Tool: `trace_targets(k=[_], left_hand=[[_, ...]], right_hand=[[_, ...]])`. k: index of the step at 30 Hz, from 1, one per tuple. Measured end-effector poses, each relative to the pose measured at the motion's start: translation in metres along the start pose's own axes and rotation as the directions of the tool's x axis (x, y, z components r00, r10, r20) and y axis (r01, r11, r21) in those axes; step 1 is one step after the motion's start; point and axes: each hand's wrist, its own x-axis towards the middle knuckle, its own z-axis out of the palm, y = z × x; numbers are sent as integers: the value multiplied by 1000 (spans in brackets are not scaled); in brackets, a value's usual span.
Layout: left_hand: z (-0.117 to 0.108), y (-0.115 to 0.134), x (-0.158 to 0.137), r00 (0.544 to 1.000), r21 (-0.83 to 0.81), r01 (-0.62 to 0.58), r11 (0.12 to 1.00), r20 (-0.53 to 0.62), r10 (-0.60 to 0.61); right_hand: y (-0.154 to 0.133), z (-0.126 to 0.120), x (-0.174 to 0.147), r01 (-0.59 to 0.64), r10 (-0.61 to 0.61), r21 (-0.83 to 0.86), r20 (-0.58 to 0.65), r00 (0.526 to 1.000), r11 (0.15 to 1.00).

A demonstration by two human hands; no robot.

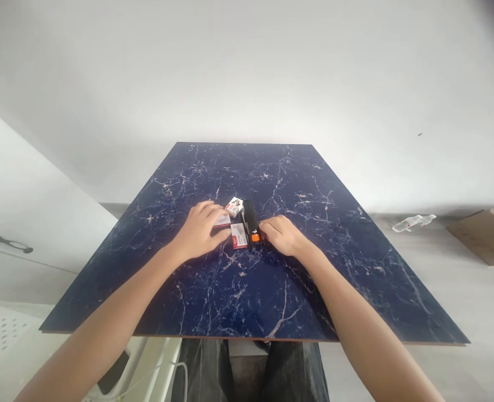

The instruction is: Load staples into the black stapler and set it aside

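Observation:
Several small things lie close together at the middle of the table. My left hand is beside them on the left, thumb and fingers apart. Between them, partly covered, is a white-and-red box. A second white-and-red box lies just past my thumb, and a small white box with a printed picture sits behind. Right of the boxes is a long black object with an orange patch; its kind is unclear. My right hand has its fingers curled and pinched at that object's right edge.
The dark blue marble-patterned table meets a pale wall at its far edge. On the floor to the right are clear plastic bottles and a cardboard box. A white cabinet stands left; a white cable hangs below the front edge.

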Motion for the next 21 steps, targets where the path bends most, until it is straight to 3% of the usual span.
trace_targets(k=[6,13,15,18,21], left_hand=[[-10,-9,-4,992,-25,99,995,85,-97],[-13,-15,-7,978,-151,17,988,206,15],[-16,-18,-7,982,-164,42,986,189,-10],[-16,-12,-7,995,-170,77,983,73,-65],[-8,2,-8,999,-202,46,978,30,-41]], right_hand=[[-3,-3,-5,-54,44,84,107,993,995],[-9,-4,-5,-45,46,-9,87,995,999],[-11,-4,-5,-47,48,-20,84,995,999],[-11,-3,-5,-62,64,-26,71,995,998],[-10,-1,-4,-56,58,-34,59,997,998]])
